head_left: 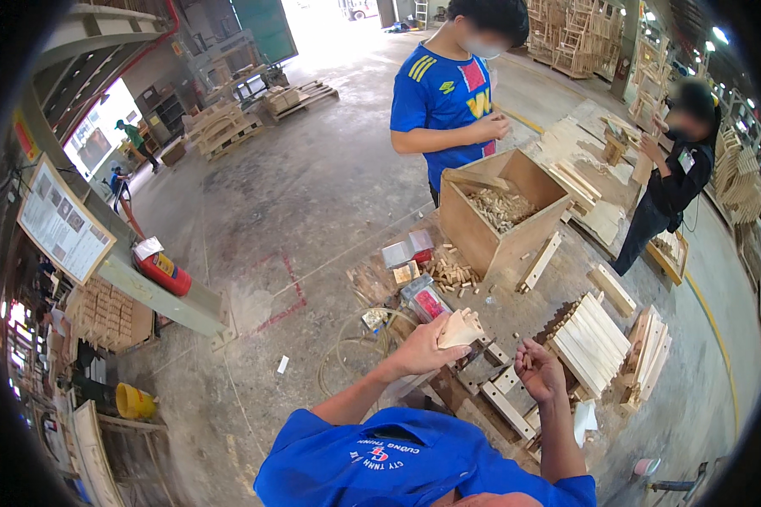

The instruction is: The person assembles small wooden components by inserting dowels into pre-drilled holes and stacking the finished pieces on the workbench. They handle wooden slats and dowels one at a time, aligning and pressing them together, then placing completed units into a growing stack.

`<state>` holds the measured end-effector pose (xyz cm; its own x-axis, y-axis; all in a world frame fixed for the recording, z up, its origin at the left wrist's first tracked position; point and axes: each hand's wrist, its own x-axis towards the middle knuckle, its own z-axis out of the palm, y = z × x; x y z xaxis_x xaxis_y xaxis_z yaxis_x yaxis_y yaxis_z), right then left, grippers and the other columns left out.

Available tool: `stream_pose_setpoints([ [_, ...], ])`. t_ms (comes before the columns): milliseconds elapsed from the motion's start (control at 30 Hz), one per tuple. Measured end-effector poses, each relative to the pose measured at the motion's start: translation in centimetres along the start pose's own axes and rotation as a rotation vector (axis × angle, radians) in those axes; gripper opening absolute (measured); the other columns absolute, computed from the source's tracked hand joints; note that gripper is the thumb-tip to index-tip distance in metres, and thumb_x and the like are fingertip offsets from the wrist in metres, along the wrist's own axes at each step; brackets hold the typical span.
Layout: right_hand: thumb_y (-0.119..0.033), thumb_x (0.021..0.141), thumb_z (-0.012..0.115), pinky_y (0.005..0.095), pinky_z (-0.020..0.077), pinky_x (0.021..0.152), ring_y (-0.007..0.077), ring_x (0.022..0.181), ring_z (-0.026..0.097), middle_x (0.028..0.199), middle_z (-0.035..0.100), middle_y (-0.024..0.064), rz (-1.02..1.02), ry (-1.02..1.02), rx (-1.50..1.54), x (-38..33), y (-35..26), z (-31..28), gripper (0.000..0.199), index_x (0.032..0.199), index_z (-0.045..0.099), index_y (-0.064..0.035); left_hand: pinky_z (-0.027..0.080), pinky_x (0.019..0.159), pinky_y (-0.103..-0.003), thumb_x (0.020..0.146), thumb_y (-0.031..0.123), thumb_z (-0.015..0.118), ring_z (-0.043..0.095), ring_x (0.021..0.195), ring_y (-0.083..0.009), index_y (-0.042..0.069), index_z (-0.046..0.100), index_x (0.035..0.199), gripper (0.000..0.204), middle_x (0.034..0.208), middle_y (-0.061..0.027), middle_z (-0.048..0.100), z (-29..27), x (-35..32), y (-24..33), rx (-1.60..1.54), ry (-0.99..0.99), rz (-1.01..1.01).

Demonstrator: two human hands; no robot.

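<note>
My left hand (421, 348) is closed around a short pale wooden piece (459, 329), its far end pointing up and right. Over the right side of the bench, my right hand (541, 373) is curled with the palm up. A few small wooden dowels (528, 360) appear to lie in its fingers. Below and between both hands is a wooden frame (507, 409) with holes along its bars. Beside my right hand lies a stack of pale wooden slats (590, 346). Loose dowels (452, 275) are scattered beyond my left hand.
A plywood box (473, 238) of dowels stands across the bench, near a co-worker in a blue shirt (435, 106). Clear plastic containers (425, 297) and a coiled hose (334, 359) lie left. Another person (685, 173) stands far right. A fire extinguisher (162, 272) hangs on a post.
</note>
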<state>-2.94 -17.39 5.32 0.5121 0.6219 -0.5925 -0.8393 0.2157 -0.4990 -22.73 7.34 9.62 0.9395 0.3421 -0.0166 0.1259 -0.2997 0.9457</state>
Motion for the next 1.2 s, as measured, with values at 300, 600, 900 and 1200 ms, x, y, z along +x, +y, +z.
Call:
stream_pose_setpoints([
  [300,-0.022,0.109,0.063,0.0244,0.0553,0.058,0.0140,0.073,0.069,0.097,0.074,0.0090,-0.109,-0.165,-0.194,0.1,-0.3,1.6,0.018,0.118,0.060,-0.0071,0.053,0.096,-0.037,0.093,0.035,0.083,0.068,0.108,-0.0185,0.000,0.053,0.143,0.068,0.120,-0.0135,0.071,-0.1,0.1,0.7,0.000,-0.036,0.034],
  [600,-0.014,0.105,0.067,0.0188,0.0375,0.050,0.0020,0.065,0.050,0.095,0.069,0.0011,-0.139,-0.208,-0.519,-2.0,-1.5,5.6,0.019,0.123,0.070,-0.0071,0.052,0.100,-0.033,0.091,0.023,0.086,0.063,0.110,-0.0131,0.001,0.058,0.138,0.059,0.121,-0.0066,0.070,0.2,-0.6,1.1,-0.079,-0.026,0.081],
  [900,-0.019,0.109,0.063,0.0182,0.0397,0.053,0.0024,0.069,0.052,0.091,0.068,-0.0010,0.038,-0.538,-0.266,-2.7,-3.0,8.4,0.021,0.125,0.069,-0.0063,0.052,0.095,-0.032,0.092,0.021,0.084,0.062,0.106,-0.0115,0.002,0.058,0.135,0.054,0.116,-0.0057,0.070,0.6,-0.4,3.2,-0.149,-0.108,0.042],
  [1200,-0.014,0.106,0.067,0.0310,0.0511,0.069,0.0143,0.076,0.062,0.085,0.068,0.0045,-0.782,-0.520,-1.245,-3.6,-3.1,10.8,0.013,0.113,0.070,-0.0030,0.054,0.089,-0.034,0.091,0.027,0.085,0.065,0.099,-0.0133,0.002,0.058,0.136,0.059,0.107,-0.0067,0.071,0.2,-0.4,3.9,-0.126,-0.161,0.059],
])
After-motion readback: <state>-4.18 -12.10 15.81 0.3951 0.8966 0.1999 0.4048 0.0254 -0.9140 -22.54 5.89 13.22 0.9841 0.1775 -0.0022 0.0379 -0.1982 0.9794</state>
